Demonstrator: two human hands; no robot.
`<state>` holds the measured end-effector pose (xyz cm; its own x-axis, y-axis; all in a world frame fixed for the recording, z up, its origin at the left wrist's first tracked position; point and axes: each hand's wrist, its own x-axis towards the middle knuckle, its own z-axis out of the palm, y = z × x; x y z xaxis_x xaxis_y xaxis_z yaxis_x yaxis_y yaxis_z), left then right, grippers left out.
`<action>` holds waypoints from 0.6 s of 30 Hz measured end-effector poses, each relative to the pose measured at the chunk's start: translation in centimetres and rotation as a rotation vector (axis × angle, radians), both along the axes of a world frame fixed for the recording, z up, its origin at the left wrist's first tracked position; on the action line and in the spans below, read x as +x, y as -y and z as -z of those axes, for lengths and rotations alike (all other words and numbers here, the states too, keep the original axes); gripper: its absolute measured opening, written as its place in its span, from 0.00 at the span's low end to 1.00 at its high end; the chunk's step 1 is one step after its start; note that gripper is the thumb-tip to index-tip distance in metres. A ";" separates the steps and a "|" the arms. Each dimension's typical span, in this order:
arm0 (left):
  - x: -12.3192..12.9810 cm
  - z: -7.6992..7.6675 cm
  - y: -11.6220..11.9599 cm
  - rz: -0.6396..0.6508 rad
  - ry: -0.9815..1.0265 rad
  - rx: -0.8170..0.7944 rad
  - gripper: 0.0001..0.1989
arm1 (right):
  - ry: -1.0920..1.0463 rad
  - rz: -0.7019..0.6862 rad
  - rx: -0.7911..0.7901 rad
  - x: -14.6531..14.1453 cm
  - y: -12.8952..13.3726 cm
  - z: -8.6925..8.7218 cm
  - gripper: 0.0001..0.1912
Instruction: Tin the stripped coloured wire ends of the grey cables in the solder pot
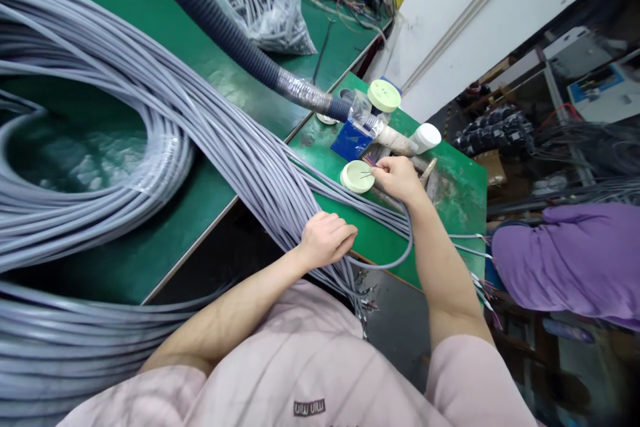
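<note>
The grey cable point(411, 240) under work is bending in a loop below the right hand point(397, 177), its stripped end sitting over the smaller green bench point(463, 187). The right fingers are closing narrowly on that end, and coloured wires point(369, 160) are showing beyond the fingertips. Fine dark strands are reaching over a round pale green container point(357, 178) just beside the hand; whether they are touching its contents, I am unable to tell. The left hand point(327, 239) is resting with curled fingers on a thick bundle of grey cables point(260, 167); whether it is gripping any, I cannot tell. In my judgement, the step in hand is treating the wire ends at the container, and the next move is calling for a steady pinch, the strands being kept together and clear of the rim. Behind the container a blue box point(350, 140) is standing, with a ribbed hose point(240, 50) running to it over the larger green table point(150, 3). A second pale green container point(384, 95) and a white one point(427, 136) are standing farther back. A clear bag point(287, 30) is holding short grey pieces, and a person in purple point(570, 260) is occupying the right side.
</note>
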<state>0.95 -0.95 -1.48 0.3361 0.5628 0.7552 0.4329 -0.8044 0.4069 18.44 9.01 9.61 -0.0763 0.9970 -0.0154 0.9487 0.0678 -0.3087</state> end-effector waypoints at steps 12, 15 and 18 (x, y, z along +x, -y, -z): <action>-0.1 -0.1 0.0 0.017 0.006 -0.008 0.05 | 0.280 -0.005 -0.075 -0.9 -1.4 1.9 0.10; -0.1 0.0 0.0 0.017 0.001 -0.015 0.05 | 0.233 0.003 -0.038 -0.1 -1.0 1.0 0.10; -0.1 0.0 -0.1 0.010 0.002 -0.010 0.05 | 0.148 0.034 0.013 1.7 -0.2 -0.2 0.13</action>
<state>0.81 -0.90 -1.53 0.3402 0.5667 0.7504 0.4244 -0.8046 0.4153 20.16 9.20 9.78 -0.0405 0.9991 -0.0114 0.9856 0.0381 -0.1648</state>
